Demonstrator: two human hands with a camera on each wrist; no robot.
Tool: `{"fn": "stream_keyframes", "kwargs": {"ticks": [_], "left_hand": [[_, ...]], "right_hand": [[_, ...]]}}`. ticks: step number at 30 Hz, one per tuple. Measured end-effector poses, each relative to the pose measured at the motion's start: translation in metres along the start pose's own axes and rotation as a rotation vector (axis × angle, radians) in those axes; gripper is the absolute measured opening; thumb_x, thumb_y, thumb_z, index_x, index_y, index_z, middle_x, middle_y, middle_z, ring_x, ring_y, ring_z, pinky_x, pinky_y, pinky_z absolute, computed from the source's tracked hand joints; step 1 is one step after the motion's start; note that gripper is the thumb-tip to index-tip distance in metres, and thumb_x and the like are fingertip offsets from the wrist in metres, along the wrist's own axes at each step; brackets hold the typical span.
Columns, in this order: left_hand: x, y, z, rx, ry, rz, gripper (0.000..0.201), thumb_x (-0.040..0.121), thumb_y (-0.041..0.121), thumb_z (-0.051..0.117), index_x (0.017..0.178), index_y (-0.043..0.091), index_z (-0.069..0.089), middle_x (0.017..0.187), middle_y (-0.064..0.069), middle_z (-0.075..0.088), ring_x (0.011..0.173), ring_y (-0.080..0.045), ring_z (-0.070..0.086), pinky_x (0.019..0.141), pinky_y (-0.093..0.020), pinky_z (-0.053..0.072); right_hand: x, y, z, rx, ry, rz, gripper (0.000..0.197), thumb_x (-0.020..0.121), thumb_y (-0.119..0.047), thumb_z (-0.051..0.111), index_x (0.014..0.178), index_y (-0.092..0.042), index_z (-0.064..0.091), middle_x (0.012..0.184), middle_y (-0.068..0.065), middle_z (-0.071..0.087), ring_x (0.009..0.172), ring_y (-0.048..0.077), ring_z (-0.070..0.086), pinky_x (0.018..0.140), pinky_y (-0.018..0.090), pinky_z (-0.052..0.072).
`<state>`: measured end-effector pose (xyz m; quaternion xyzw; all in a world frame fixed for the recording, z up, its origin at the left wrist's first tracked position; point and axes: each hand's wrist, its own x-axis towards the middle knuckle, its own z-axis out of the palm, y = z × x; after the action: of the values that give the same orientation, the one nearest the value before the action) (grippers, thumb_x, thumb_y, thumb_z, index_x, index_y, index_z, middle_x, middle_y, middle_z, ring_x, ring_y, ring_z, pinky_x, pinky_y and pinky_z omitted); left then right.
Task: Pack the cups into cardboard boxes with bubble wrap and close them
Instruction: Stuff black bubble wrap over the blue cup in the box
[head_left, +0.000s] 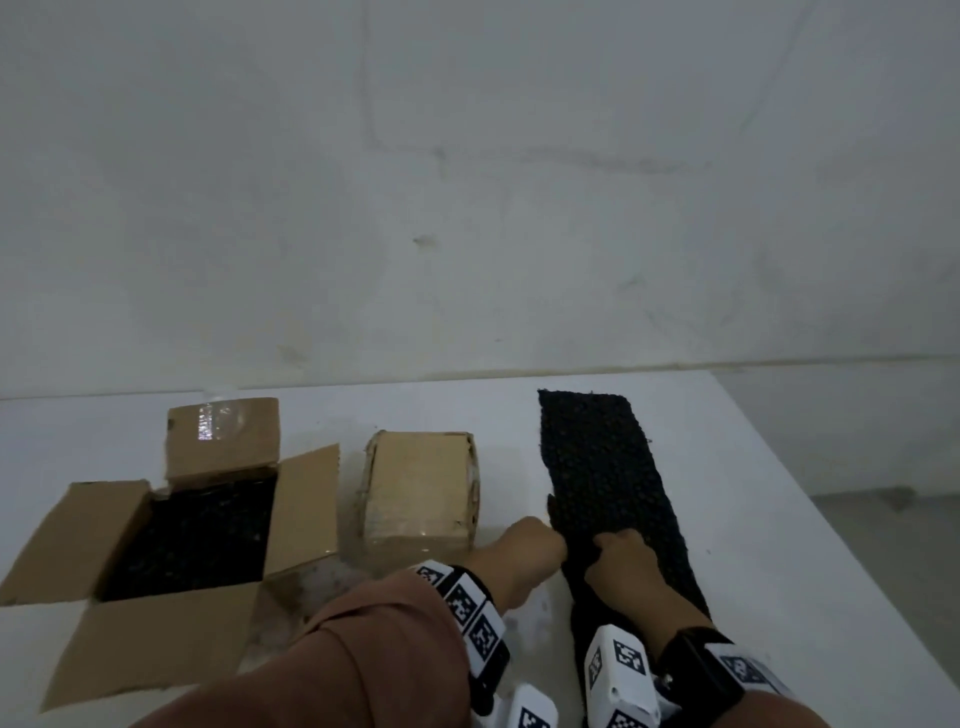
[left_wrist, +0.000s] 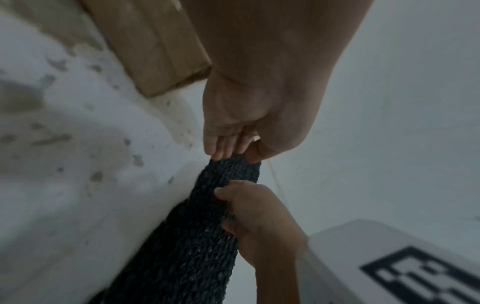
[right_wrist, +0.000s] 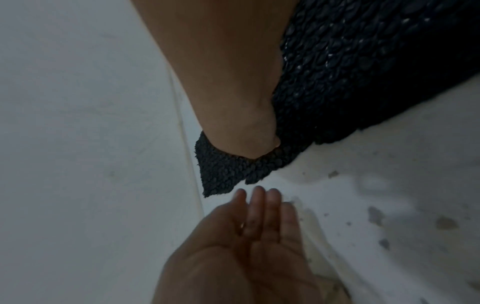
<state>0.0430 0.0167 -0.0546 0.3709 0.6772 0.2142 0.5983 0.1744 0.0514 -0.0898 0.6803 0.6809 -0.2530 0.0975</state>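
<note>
A long strip of black bubble wrap lies on the white table, right of centre. My left hand is at the strip's left edge. In the left wrist view its fingers and thumb pinch the bubble wrap. My right hand lies on the strip close beside the left, with fingers curled into it. In the right wrist view the thumb presses on the bubble wrap. An open cardboard box lined with black wrap stands at the left. No cup is in view.
A closed, taped cardboard box stands between the open box and the strip, just beyond my left hand. The table's right edge runs diagonally past the strip. A bare wall rises behind the table.
</note>
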Motion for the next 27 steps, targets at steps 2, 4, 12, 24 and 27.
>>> {"fn": "stream_keyframes", "kwargs": {"ticks": [2, 4, 12, 24, 27], "left_hand": [[0.01, -0.004, 0.004, -0.151, 0.047, -0.083, 0.027, 0.091, 0.004, 0.043, 0.065, 0.013, 0.045, 0.068, -0.003, 0.044, 0.057, -0.013, 0.04, 0.052, -0.023, 0.034], [0.016, -0.004, 0.007, -0.299, 0.07, -0.092, 0.02, 0.09, 0.01, 0.048, 0.072, 0.015, 0.05, 0.072, -0.002, 0.05, 0.061, -0.013, 0.047, 0.062, -0.027, 0.045], [0.023, 0.009, 0.024, -0.397, 0.087, 0.033, 0.013, 0.093, 0.016, 0.056, 0.1, 0.005, 0.058, 0.102, -0.015, 0.061, 0.082, -0.021, 0.056, 0.06, -0.023, 0.046], [-0.064, 0.062, -0.08, -0.629, 0.281, 0.448, 0.017, 0.081, 0.004, 0.057, 0.076, 0.018, 0.047, 0.08, -0.008, 0.056, 0.07, -0.021, 0.056, 0.064, -0.033, 0.046], [-0.092, 0.054, -0.129, -0.512, 0.34, 0.581, 0.049, 0.084, -0.007, 0.057, 0.117, 0.029, 0.048, 0.119, -0.002, 0.049, 0.1, -0.017, 0.053, 0.08, -0.034, 0.049]], "right_hand": [[0.003, 0.003, 0.005, 0.0, -0.004, -0.047, 0.042, 0.089, -0.016, 0.047, 0.131, -0.015, 0.05, 0.139, 0.016, 0.036, 0.123, 0.034, 0.044, 0.104, 0.029, 0.037], [0.004, 0.005, 0.007, 0.028, -0.01, -0.101, 0.039, 0.088, -0.013, 0.047, 0.127, -0.014, 0.055, 0.136, 0.017, 0.039, 0.12, 0.033, 0.046, 0.102, 0.028, 0.04], [0.002, 0.012, 0.001, 0.245, -0.036, -0.209, 0.022, 0.088, -0.01, 0.046, 0.095, -0.014, 0.066, 0.115, 0.017, 0.06, 0.093, 0.024, 0.059, 0.071, 0.02, 0.039], [-0.02, -0.048, -0.082, 1.612, -0.228, -0.138, 0.012, 0.087, -0.008, 0.05, 0.095, -0.003, 0.059, 0.103, 0.02, 0.064, 0.093, 0.031, 0.061, 0.077, 0.039, 0.051], [-0.034, -0.089, -0.105, 1.677, -0.167, -0.3, 0.035, 0.081, 0.014, 0.041, 0.097, -0.015, 0.051, 0.099, 0.014, 0.057, 0.085, 0.025, 0.056, 0.071, 0.035, 0.047]]}}
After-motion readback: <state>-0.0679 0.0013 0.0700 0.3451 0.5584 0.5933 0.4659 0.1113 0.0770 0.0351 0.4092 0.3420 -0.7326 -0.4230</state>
